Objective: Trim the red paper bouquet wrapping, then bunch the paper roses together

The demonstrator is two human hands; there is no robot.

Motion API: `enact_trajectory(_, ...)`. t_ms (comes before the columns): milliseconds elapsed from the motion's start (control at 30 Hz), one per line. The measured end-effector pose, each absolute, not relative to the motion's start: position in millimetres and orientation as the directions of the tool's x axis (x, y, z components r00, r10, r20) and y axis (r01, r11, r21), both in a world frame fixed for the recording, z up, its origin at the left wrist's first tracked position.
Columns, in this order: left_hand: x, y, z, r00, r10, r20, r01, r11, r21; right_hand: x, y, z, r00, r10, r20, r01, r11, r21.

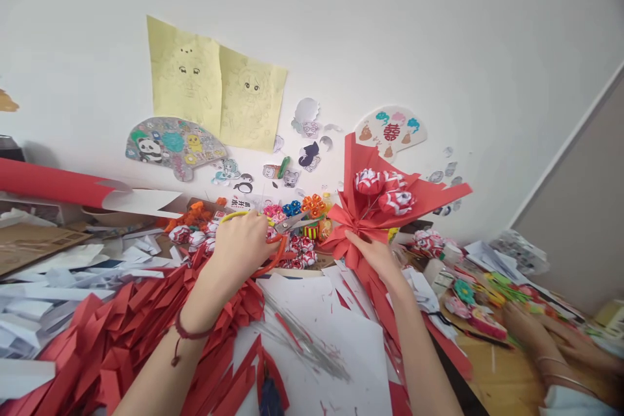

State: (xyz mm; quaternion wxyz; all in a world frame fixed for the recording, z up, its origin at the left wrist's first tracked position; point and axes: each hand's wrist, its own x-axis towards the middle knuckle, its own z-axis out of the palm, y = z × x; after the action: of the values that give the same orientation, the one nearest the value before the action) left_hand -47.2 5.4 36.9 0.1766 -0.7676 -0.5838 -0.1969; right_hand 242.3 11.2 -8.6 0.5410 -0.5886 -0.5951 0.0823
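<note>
a: where is the red paper bouquet [350, 209]?

b: in the right hand [374, 252], above the desk [494, 380], over toward the back edge by the wall [439, 32].

a: how is it held?

b: by its pinched waist. the thumb and fingers close round the gathered paper; the wrapper fans out above the hand, leaning to the right, with the red-and-white striped flowers [397, 201] sitting inside. below the grip, more red paper hangs down by the forearm.

a: and the left hand [247, 240]?

b: closed on the scissors [283, 226], one yellow handle loop and one orange. the blades point right, toward the bouquet, and the tips stop short of it from this view. so the bouquet is to the right of both the left hand and the blades.

a: what's beneath the hands?

b: a white sheet [361, 341] lies between the forearms, with thin wires [312, 344] strewn on it. folded red strips [121, 318] heap up to the left, and pale paper strips [43, 302] lie further out at the desk's left side.

a: anyone else there?

b: a co-worker's hands [524, 331], on the desk's right side, well apart from the bouquet. they're blurred; i can't tell whether they hold anything.
</note>
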Motion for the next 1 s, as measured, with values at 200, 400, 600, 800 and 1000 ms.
enact_trajectory(200,-60.8,-3.8,45.9,0.163,0.810,0.564,0.982,-0.190,-0.011,240.9,11.3,-97.2,0.269,0.850,0.452,0.540,0.256,-0.802)
enact_trajectory(400,-67.7,-17.9,52.2,0.108,0.786,0.609,0.985,-0.168,0.043,237.3,3.9,-137.0,0.312,0.858,0.409,0.528,0.201,-0.825)
enact_trajectory(600,-71.5,-25.7,59.6,0.106,0.814,0.571,0.982,-0.177,0.071,242.2,7.0,-140.9,0.397,0.841,0.368,0.471,0.158,-0.868)
enact_trajectory(800,-70.0,-25.8,60.1,0.112,0.826,0.553,0.985,-0.168,0.051,250.1,8.7,-150.2,0.445,0.836,0.321,0.413,0.126,-0.902)
enact_trajectory(1000,-66.5,-25.6,60.6,0.137,0.844,0.518,0.982,-0.183,0.039,240.9,9.8,-150.0,0.414,0.836,0.361,0.388,0.197,-0.900)
